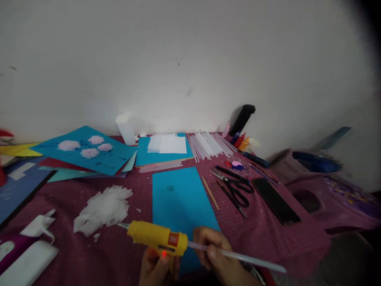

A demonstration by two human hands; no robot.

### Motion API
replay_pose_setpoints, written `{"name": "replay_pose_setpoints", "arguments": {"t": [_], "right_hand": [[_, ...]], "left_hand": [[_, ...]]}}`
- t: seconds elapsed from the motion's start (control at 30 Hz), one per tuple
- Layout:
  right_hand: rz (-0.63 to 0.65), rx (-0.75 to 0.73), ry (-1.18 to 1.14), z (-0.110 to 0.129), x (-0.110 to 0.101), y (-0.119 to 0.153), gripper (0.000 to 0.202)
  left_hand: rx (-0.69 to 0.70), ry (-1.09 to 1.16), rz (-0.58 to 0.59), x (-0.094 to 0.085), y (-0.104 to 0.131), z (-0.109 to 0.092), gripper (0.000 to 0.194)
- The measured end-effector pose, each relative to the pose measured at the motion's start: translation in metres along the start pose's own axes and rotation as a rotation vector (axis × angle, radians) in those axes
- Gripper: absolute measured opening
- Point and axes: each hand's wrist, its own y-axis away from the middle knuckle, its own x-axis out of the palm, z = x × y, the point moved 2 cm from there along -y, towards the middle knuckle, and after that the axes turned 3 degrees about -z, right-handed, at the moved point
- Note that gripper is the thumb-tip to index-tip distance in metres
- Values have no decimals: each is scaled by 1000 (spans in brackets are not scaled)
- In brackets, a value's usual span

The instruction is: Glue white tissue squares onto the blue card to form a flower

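My left hand (pixel 159 267) is wrapped round the handle of a yellow glue gun (pixel 151 235), whose nozzle points left and whose red light glows. A long translucent glue stick (pixel 253 259) enters the gun's back end, and my right hand (pixel 214 252) pinches it close behind the gun. Under both hands lies a blue sheet (pixel 181 198) with a small dark spot near its top. Just beyond the nozzle sits a pile of white paper pieces (pixel 104 208).
Scissors (pixel 233 186), a pencil (pixel 210 193) and a black phone (pixel 275 200) lie to the right. Spare glue sticks (pixel 210 143), paint bottles (pixel 240 141) and white paper (pixel 172 143) are at the back. A blue sheet with pale flowers (pixel 86 149) lies left.
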Motion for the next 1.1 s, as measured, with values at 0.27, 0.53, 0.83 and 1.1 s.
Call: {"name": "replay_pose_setpoints", "arguments": {"t": [0.27,0.53,0.83,1.1], "right_hand": [[-162,-375,735,13,-32,4,31],[-247,-357,1023,13,-45,-10,27],[-280,-353,1155,-13,-50,-29,27],[-271,-367,1214,-16,-49,-38,32]], "left_hand": [[-202,96,337,42,-15,18,55],[-293,-240,440,49,-29,38,33],[-239,-294,112,39,-65,29,29],[-371,-471,185,46,-68,20,18]]}}
